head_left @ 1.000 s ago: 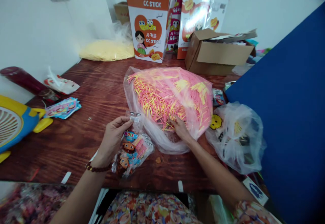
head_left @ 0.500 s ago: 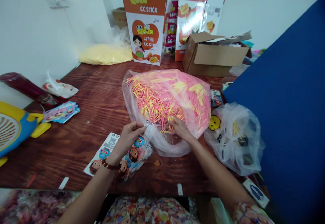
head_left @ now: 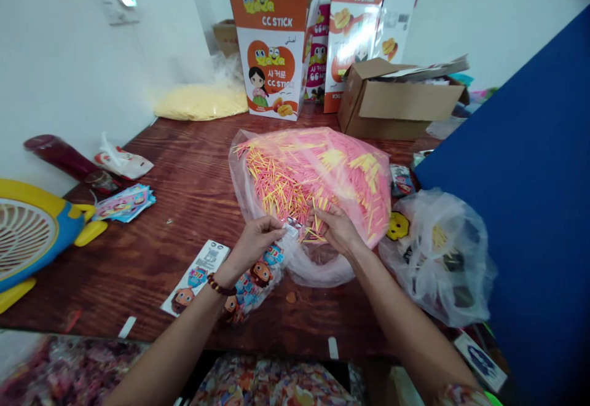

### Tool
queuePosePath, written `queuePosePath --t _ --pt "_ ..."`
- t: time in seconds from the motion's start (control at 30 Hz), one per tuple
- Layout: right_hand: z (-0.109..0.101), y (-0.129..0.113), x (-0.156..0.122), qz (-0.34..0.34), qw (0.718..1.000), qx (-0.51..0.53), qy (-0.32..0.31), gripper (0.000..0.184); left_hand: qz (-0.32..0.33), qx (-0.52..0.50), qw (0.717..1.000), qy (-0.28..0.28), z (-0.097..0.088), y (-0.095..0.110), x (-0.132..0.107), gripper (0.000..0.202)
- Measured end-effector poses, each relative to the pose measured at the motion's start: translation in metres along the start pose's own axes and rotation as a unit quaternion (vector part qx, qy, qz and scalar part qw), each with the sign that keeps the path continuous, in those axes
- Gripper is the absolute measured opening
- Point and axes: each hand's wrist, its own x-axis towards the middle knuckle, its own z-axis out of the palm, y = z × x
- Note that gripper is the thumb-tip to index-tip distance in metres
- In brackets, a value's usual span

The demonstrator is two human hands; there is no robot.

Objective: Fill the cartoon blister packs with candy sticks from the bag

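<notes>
A large clear bag [head_left: 239, 175] lies open on the table, full of thin pink and yellow sticks [head_left: 281, 185]. At its near edge my left hand [head_left: 258, 240] pinches the top of a small printed packet [head_left: 292, 228]. Close by on the right, the fingers of my right hand [head_left: 340, 229] are closed on a few sticks [head_left: 319, 212], just over the bag's opening. Beneath my left hand lie more printed packets [head_left: 262, 274], partly hidden by the wrist. A flat white packet [head_left: 209, 255] rests left of them.
Left are a yellow and blue fan [head_left: 27, 228], blue-pink sachets [head_left: 126, 202], a dark red bottle [head_left: 59, 154] and a wipes pack [head_left: 124, 161]. Behind stand printed cartons [head_left: 271, 50] and an open brown box [head_left: 405, 102]. A knotted plastic bag [head_left: 442, 258] sits right, beside a blue panel [head_left: 520, 179].
My right hand has drawn a few sticks up out of the pile. My left hand has brought the packet nearer to it. The whole view has shifted slightly.
</notes>
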Motion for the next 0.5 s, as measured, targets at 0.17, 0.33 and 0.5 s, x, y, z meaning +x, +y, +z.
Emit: queuePosePath --t 0.17,0.33,0.5 --pt "0.009 -0.024 -0.009 -0.088 0.984 -0.151 -0.019 0.029 -0.001 0.047 0.998 -0.044 0.007 0.006 0.011 0.023" --pt "0.011 -0.027 -0.014 -0.197 0.887 -0.411 -0.075 0.019 0.001 0.074 0.994 -0.083 0.011 0.012 0.016 0.024" --pt "0.011 -0.029 -0.014 -0.209 0.839 -0.49 -0.112 0.01 -0.001 0.096 0.99 -0.101 0.014 0.015 0.018 0.032"
